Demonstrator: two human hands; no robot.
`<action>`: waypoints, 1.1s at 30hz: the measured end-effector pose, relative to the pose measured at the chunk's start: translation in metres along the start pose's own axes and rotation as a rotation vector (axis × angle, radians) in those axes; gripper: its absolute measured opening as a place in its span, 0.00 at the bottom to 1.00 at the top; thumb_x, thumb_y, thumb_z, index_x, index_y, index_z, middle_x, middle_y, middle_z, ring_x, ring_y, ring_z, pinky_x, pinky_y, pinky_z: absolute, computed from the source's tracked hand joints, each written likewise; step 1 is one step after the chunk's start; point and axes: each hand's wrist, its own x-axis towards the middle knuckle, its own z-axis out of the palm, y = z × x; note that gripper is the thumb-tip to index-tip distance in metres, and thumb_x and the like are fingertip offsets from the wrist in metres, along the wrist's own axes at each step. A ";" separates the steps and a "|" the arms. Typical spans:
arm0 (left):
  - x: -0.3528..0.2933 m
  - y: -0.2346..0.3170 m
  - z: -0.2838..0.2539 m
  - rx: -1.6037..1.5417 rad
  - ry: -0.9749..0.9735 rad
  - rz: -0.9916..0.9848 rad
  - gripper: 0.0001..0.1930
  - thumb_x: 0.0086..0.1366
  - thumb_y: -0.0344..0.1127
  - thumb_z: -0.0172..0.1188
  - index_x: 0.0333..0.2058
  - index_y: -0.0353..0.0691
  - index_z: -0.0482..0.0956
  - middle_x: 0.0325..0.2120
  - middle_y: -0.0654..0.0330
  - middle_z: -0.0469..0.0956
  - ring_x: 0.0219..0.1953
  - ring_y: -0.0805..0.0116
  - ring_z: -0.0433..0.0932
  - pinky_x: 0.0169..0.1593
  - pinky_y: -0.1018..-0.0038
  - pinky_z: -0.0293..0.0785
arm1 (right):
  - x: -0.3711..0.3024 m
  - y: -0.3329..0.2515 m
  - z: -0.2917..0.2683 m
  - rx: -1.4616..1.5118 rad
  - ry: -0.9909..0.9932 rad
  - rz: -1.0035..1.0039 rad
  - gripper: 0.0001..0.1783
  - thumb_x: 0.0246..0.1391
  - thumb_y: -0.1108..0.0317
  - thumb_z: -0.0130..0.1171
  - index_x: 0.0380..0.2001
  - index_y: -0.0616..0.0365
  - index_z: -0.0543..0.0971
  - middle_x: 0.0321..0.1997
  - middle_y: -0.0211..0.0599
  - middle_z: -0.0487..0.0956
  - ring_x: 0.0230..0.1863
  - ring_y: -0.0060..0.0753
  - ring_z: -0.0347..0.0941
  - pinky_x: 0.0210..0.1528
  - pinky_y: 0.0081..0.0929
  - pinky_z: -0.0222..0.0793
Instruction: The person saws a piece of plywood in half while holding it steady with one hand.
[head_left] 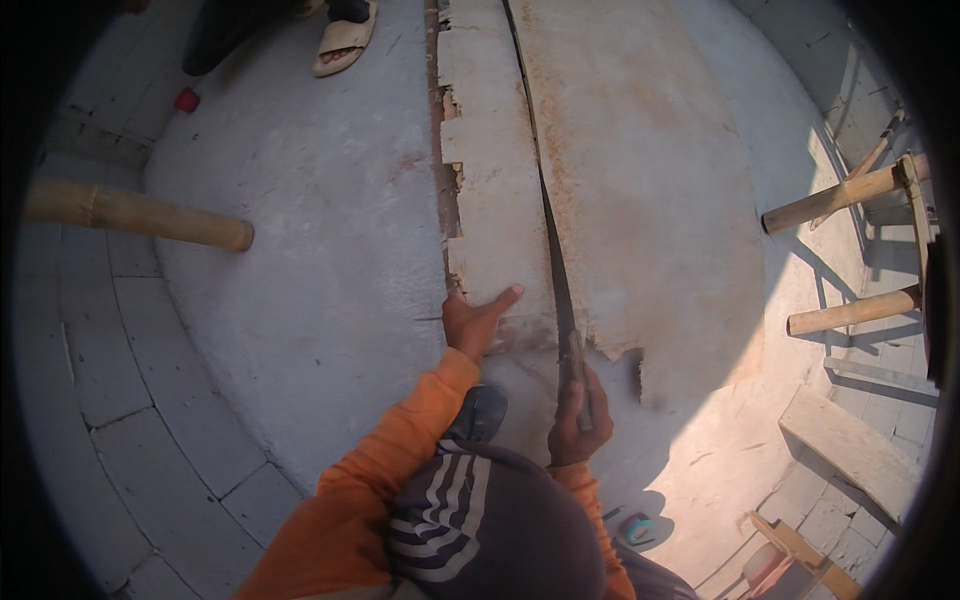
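A thin, worn plywood sheet (650, 200) lies on the grey floor, split lengthwise by a dark gap that widens toward me. Left of this gap runs a long plywood strip (490, 180) with a ragged, broken left edge. My left hand (475, 320) rests on the strip's near left corner, thumb stretched out and apart; its other fingers are partly hidden at the edge. At the gap's near end, my right hand (581, 425) is wrapped round a narrow tool with a greyish handle (577, 365). Its front part merges with the dark gap, so its exact kind is unclear.
Another person's foot in a beige slide sandal (345, 45) stands at the far left, near a small red object (187, 99). Bamboo poles (150, 215) jut in from both sides. A teal tape measure (637, 528) and a plank (845, 450) lie at the near right.
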 end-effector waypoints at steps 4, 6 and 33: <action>0.004 -0.007 0.007 -0.042 0.017 0.031 0.26 0.57 0.32 0.79 0.51 0.27 0.79 0.45 0.53 0.84 0.43 0.66 0.83 0.49 0.72 0.79 | 0.008 -0.028 0.002 0.028 -0.006 0.094 0.16 0.66 0.71 0.63 0.53 0.69 0.83 0.43 0.53 0.88 0.42 0.33 0.86 0.48 0.26 0.79; 0.001 -0.004 0.006 -0.038 0.043 0.044 0.26 0.57 0.32 0.79 0.51 0.27 0.79 0.45 0.54 0.85 0.43 0.66 0.83 0.49 0.73 0.79 | 0.002 -0.038 -0.007 0.034 -0.029 0.168 0.16 0.65 0.72 0.62 0.53 0.69 0.83 0.42 0.53 0.88 0.41 0.33 0.87 0.47 0.26 0.79; 0.015 -0.015 0.003 -0.115 0.048 0.079 0.24 0.60 0.31 0.77 0.52 0.28 0.80 0.46 0.56 0.84 0.46 0.71 0.80 0.53 0.75 0.75 | 0.029 -0.034 0.009 0.026 -0.061 0.119 0.16 0.63 0.75 0.63 0.53 0.67 0.84 0.37 0.46 0.89 0.29 0.18 0.80 0.36 0.20 0.74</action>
